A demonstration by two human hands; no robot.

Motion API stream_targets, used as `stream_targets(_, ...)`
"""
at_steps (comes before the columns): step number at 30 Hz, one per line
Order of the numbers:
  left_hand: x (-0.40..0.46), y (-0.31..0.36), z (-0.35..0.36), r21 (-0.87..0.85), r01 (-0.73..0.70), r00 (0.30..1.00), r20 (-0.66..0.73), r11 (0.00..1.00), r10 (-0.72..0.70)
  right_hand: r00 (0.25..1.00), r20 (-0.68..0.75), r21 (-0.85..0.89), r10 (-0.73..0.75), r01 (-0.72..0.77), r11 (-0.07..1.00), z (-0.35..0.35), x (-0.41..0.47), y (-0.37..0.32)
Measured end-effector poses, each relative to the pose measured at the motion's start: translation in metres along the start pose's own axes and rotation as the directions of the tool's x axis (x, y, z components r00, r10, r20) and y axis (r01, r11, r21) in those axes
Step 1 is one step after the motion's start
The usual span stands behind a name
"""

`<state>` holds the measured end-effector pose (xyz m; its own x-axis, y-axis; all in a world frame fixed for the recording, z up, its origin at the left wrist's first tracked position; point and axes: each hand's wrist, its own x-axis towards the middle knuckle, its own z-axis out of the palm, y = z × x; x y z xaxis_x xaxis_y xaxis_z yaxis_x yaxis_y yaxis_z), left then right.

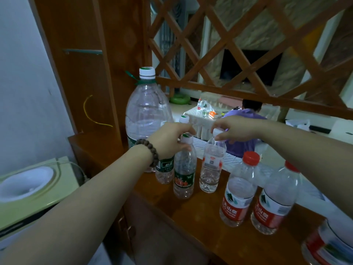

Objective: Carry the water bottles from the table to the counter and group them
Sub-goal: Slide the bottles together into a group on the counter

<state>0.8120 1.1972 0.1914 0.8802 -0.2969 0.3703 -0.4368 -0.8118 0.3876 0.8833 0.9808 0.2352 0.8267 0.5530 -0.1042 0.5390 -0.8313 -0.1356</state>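
Observation:
On the wooden counter (200,217) my left hand (170,138) grips the cap of a small green-label bottle (184,176). A second green-label bottle (164,170) stands just behind it, partly hidden by my wrist. My right hand (235,129) holds the cap of a small clear bottle with a red-and-white label (211,169), which stands upright beside the first. Two red-cap, red-label bottles (239,190) (275,199) stand to the right. A large clear jug with a white cap (147,111) stands at the back left.
Another large red-label bottle (328,243) pokes in at the lower right corner. A wooden lattice screen (238,44) rises behind the counter. Beyond it a person in purple (246,115) sits by a table (198,113) with more bottles. A pale appliance (32,188) stands at the left.

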Motion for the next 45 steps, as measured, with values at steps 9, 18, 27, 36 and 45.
stream_targets(9,-0.002,-0.01,-0.006,0.019,0.04,0.999,0.002,0.999,-0.04,0.999,-0.02,0.027,-0.028,0.029,0.999,0.002,0.045,-0.017)
stream_targets(18,0.0,-0.015,-0.006,0.06,0.049,0.999,0.0,0.997,-0.049,0.998,-0.064,0.154,-0.019,0.028,0.988,0.009,0.069,-0.021)
stream_targets(27,-0.007,-0.015,0.0,0.0,-0.002,1.0,-0.003,1.0,0.002,0.996,-0.087,0.169,-0.029,0.043,0.985,0.0,0.041,-0.021)
stream_targets(36,0.002,0.037,0.005,-0.096,-0.273,0.922,-0.311,0.957,0.232,0.97,-0.187,0.282,0.155,-0.098,0.954,-0.03,-0.086,0.005)
stream_targets(45,0.002,0.091,0.082,-0.365,-0.164,0.975,0.083,0.916,0.208,0.906,-0.038,0.318,0.422,-0.389,0.864,0.006,-0.181,0.032)
